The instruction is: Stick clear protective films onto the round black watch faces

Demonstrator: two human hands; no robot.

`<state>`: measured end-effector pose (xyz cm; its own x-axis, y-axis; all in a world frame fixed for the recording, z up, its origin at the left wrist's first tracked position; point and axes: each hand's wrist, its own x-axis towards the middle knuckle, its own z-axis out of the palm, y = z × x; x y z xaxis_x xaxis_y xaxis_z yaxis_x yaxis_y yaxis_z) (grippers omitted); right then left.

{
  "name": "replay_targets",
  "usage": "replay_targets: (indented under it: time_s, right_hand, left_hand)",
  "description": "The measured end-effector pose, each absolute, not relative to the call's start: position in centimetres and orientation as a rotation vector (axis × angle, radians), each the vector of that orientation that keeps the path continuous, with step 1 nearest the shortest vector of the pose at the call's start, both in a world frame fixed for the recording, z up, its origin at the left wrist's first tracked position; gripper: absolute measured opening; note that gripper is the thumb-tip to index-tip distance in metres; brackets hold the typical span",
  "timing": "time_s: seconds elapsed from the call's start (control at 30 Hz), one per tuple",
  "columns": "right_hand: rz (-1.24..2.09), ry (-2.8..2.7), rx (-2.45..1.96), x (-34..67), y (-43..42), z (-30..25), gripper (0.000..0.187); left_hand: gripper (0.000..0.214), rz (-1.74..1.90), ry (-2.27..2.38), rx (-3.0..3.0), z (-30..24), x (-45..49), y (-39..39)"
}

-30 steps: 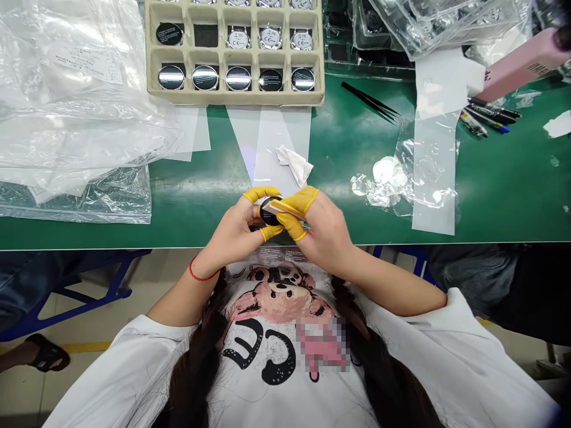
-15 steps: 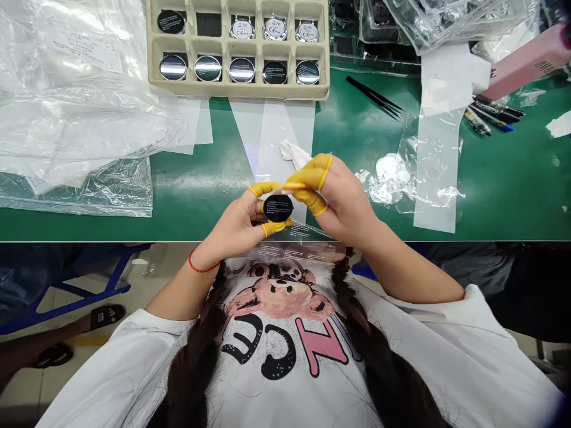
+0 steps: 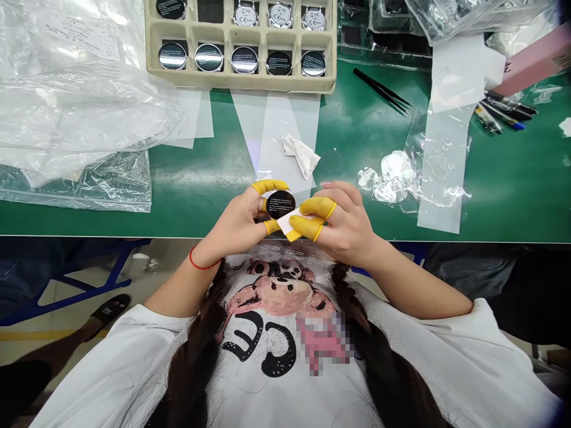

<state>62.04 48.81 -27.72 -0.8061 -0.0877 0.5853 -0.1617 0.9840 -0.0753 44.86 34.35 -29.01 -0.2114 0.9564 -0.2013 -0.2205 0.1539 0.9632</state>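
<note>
From my end, the near edge of the green surface [image 3: 200, 196] runs just beyond the shirt [image 3: 267, 398], with a printed film [image 3: 289, 248] at it, partly hidden by the hands.

Right over that edge, my left hand [image 3: 243, 220] has its grip closed around the left side of the black-faced watch [image 3: 281, 204]; I can't see the watch's underside. My right hand [image 3: 345, 223] pinches a white slip [image 3: 288, 223] between finger and thumb, close by the watch's near right rim; I can't tell if they touch.

Green surface stretches left to the clear bags [image 3: 89, 119] and right to some shiny film scraps [image 3: 396, 176] and a pale strip [image 3: 446, 160]. Just beyond my hands, a tissue [image 3: 301, 156] sits in the way on pale sheets [image 3: 250, 119]. Farther right lie tweezers [image 3: 382, 92] and pens [image 3: 504, 111], and a pink bottle [image 3: 535, 62] is cut off by the right border. The watch tray [image 3: 241, 81] blocks the far middle, its far end out of view.
</note>
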Motion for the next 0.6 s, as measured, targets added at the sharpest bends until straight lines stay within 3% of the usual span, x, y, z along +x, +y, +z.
replay_targets:
  time_s: [0.27,0.43,0.6]
  right_hand:
    - [0.366,-2.488,0.042,62.9,48.2,-28.2,0.02]
    - [0.793,-2.256,-0.724,64.5,52.2,-28.5,0.032]
    - [0.648,-2.341,-1.072,64.6,55.2,-28.9,0.042]
  left_hand:
    - [0.06,1.379,1.283,0.792,-29.4,44.9,34.2]
    - [0.059,1.301,1.304,0.735,-29.2,44.8,33.9]
    - [0.062,1.284,1.325,0.726,-29.0,44.6,34.0]
